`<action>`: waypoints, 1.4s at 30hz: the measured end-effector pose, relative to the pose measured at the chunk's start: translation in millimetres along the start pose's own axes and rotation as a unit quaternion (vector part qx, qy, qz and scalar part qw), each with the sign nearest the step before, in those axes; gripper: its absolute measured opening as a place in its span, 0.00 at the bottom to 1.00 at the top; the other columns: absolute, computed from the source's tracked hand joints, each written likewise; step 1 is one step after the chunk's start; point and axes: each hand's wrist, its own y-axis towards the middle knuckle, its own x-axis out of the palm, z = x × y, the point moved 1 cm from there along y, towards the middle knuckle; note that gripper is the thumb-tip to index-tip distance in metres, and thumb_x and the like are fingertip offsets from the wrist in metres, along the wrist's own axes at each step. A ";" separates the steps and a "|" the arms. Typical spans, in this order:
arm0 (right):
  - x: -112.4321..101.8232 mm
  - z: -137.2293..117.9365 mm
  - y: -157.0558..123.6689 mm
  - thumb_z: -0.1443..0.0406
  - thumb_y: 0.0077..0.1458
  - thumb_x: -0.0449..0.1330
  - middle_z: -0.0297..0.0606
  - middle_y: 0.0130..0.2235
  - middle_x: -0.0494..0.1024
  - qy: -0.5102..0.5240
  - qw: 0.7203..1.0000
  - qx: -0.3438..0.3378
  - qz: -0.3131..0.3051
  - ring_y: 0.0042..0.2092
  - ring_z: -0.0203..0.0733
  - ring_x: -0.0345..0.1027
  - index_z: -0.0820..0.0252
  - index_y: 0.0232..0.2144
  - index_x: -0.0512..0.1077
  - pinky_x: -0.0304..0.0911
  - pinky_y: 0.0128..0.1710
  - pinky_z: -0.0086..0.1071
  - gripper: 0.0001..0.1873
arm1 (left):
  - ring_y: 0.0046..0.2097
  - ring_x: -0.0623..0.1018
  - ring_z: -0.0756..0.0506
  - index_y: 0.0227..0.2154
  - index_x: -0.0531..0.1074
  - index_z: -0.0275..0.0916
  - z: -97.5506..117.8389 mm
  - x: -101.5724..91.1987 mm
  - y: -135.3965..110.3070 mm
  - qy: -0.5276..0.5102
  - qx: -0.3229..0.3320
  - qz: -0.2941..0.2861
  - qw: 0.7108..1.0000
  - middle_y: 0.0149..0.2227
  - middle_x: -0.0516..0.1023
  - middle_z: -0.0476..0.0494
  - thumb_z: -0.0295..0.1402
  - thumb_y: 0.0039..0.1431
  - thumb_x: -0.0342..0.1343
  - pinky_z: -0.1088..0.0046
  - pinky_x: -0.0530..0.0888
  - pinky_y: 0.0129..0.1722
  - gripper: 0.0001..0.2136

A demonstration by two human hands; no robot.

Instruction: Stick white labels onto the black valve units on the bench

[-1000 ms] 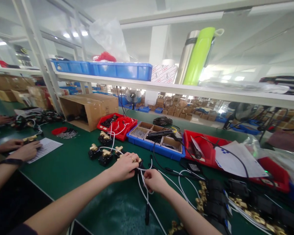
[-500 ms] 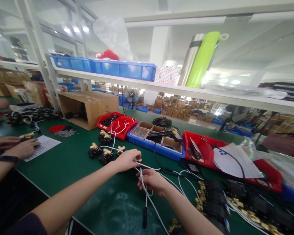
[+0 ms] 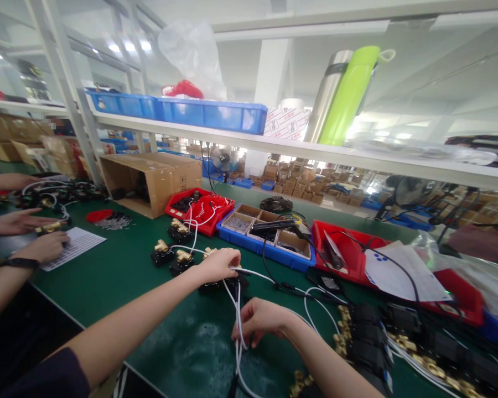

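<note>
My left hand (image 3: 218, 265) is closed over a black and brass valve (image 3: 228, 283) on the green mat (image 3: 120, 276). A white cable (image 3: 237, 320) runs from that valve down toward me. My right hand (image 3: 259, 323) is pinched around this cable a little nearer to me. Three more brass and black valves (image 3: 170, 251) stand just left of my left hand.
A blue divided tray (image 3: 265, 237) and red trays (image 3: 199, 209) sit behind my hands. Black valves with brass fittings (image 3: 373, 342) and cables pile at the right. A cardboard box (image 3: 149, 179) lies at the back left. Another person's hands (image 3: 41, 243) work on a paper sheet at the left.
My right hand has slid along the white cable toward me, away from my left hand. My left hand stays on the valve. The other person's hands shifted slightly.
</note>
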 end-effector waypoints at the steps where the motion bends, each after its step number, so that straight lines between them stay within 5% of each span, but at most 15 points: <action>1: 2.0 1.5 -1.0 0.73 0.49 0.64 0.31 0.28 0.79 -0.011 1.000 0.008 0.002 0.26 0.29 0.70 0.62 0.30 0.81 0.65 0.23 0.19 0.06 | 0.39 0.77 0.45 0.37 0.73 0.36 0.4 0.3 -2.7 -0.001 0.003 0.016 1.000 0.38 0.76 0.47 0.34 0.58 0.63 0.63 0.75 0.41 0.08; 5: 5.3 7.6 -2.2 0.72 0.59 0.63 0.31 0.30 0.78 -0.073 0.995 0.051 0.041 0.26 0.29 0.70 0.65 0.33 0.77 0.65 0.23 0.20 0.02 | 0.50 0.72 0.39 0.45 0.71 0.36 5.2 -0.1 -17.5 0.008 0.007 0.116 0.993 0.48 0.73 0.40 0.29 0.55 0.64 0.59 0.71 0.50 0.15; 8: -1.7 6.2 -7.2 0.65 0.65 0.60 0.32 0.31 0.77 -0.141 0.978 0.087 0.126 0.28 0.31 0.71 0.66 0.37 0.74 0.70 0.28 0.26 0.07 | 0.53 0.69 0.37 0.48 0.69 0.38 10.8 -3.1 -29.6 0.019 0.041 0.151 0.987 0.51 0.71 0.38 0.31 0.55 0.64 0.56 0.69 0.52 0.18; 14: -15.7 -15.9 -49.8 0.64 0.69 0.53 0.43 0.48 0.76 -0.336 0.863 0.063 0.372 0.48 0.43 0.73 0.64 0.47 0.71 0.70 0.48 0.43 0.11 | 0.51 0.71 0.39 0.46 0.71 0.40 25.0 -8.6 -52.0 0.027 0.160 0.112 0.980 0.49 0.74 0.41 0.27 0.61 0.55 0.57 0.67 0.52 0.10; 20: 44.2 -4.5 -56.3 0.66 0.53 0.67 0.53 0.35 0.81 -0.480 0.831 0.041 0.279 0.40 0.58 0.78 0.67 0.31 0.79 0.72 0.38 0.42 0.06 | 0.56 0.71 0.39 0.50 0.72 0.44 39.7 17.1 -50.2 0.046 0.290 0.000 0.956 0.52 0.76 0.42 0.21 0.53 0.53 0.54 0.59 0.63 0.21; 22: 66.9 7.9 -47.8 0.75 0.55 0.60 0.53 0.33 0.81 -0.506 0.820 0.037 0.265 0.36 0.56 0.79 0.68 0.33 0.80 0.72 0.32 0.39 0.08 | 0.52 0.74 0.40 0.46 0.75 0.46 40.1 26.4 -46.9 0.046 0.298 -0.018 0.953 0.45 0.79 0.43 0.20 0.52 0.54 0.56 0.61 0.62 0.20; 26: 90.5 34.4 -46.1 0.77 0.56 0.59 0.49 0.36 0.81 -0.538 0.790 -0.024 0.291 0.37 0.53 0.78 0.61 0.34 0.80 0.73 0.27 0.37 0.12 | 0.48 0.75 0.38 0.36 0.78 0.46 46.1 28.4 -48.2 0.034 0.289 -0.021 0.956 0.38 0.80 0.43 0.21 0.46 0.55 0.55 0.63 0.61 0.16; 30: 101.1 71.6 -56.8 0.72 0.53 0.63 0.46 0.35 0.80 -0.549 0.751 -0.066 0.361 0.39 0.54 0.77 0.60 0.29 0.80 0.76 0.35 0.45 0.05 | 0.48 0.76 0.37 0.34 0.79 0.46 74.2 18.9 -43.9 0.004 0.289 -0.023 0.957 0.44 0.79 0.42 0.24 0.50 0.56 0.56 0.68 0.56 0.12; 32: 106.2 93.3 -61.8 0.71 0.53 0.62 0.46 0.35 0.81 -0.539 0.688 -0.118 0.472 0.40 0.55 0.77 0.60 0.29 0.79 0.74 0.44 0.51 0.05 | 0.51 0.76 0.38 0.40 0.79 0.47 96.8 18.4 -29.0 -0.072 0.277 -0.025 0.958 0.49 0.78 0.44 0.27 0.54 0.57 0.57 0.68 0.56 0.13; 35: 111.1 122.0 -74.4 0.72 0.58 0.56 0.42 0.42 0.82 -0.451 0.520 -0.210 0.694 0.46 0.53 0.75 0.56 0.37 0.79 0.66 0.54 0.54 0.12 | 0.57 0.73 0.39 0.51 0.74 0.45 136.0 32.0 14.0 -0.214 0.246 -0.001 0.945 0.55 0.75 0.42 0.34 0.59 0.59 0.60 0.67 0.59 0.16; 36: 111.4 129.1 -78.1 0.71 0.59 0.55 0.40 0.43 0.81 -0.423 0.497 -0.218 0.726 0.48 0.52 0.74 0.54 0.41 0.78 0.65 0.55 0.52 0.14 | 0.58 0.71 0.40 0.53 0.72 0.43 149.5 41.1 32.5 -0.236 0.243 0.005 0.941 0.56 0.73 0.41 0.35 0.60 0.59 0.60 0.66 0.61 0.18; 39: 109.0 139.4 -82.9 0.70 0.63 0.51 0.40 0.43 0.82 -0.362 0.488 -0.231 0.760 0.48 0.50 0.75 0.54 0.46 0.76 0.69 0.50 0.44 0.16 | 0.60 0.71 0.40 0.59 0.66 0.37 187.4 78.6 89.6 -0.286 0.235 -0.008 0.929 0.59 0.70 0.35 0.35 0.59 0.61 0.60 0.67 0.62 0.26; 42: 104.4 139.0 -78.8 0.69 0.64 0.49 0.37 0.36 0.83 -0.293 0.418 -0.266 0.818 0.43 0.47 0.77 0.52 0.40 0.77 0.71 0.42 0.38 0.16 | 0.60 0.71 0.37 0.61 0.63 0.36 217.3 115.7 131.8 -0.320 0.232 -0.049 0.917 0.62 0.67 0.33 0.35 0.59 0.63 0.51 0.69 0.59 0.28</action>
